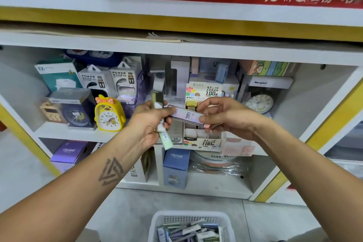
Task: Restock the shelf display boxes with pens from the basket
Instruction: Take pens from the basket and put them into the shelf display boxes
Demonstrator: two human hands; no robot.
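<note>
Pen pack, slim, iridescent, printed "100": held level between both hands, in front of the middle shelf, directly above the display box.
Right hand: grip pinching the pack's right end, thumb under, fingers over. Pink end cap just visible at the thumb.
Left hand: grip pressed together around a small bundle of packs, one olive end poking up, one pale green end hanging down; fingertips also touching the left end of the iridescent pack.
Basket: white, on the floor, near bottom centre, well stocked with more packs in a loose heap.
Display box: white card, "0.7 HB 100" on the front lip, divided slots apparently part empty.

Step in hand, as judged: single pack being separated from the left-hand bundle, not yet in the box.
Next move calls for: turning the pack end-down, lining up with a free slot, lowering between the dividers without knocking the card upright behind.

Hard to make out: slot count and fill level, masked by hands. Number of packs in the left hand, uncertain. Basket cut off by bottom edge. Whether these are pens or lead refills, unclear.
</note>
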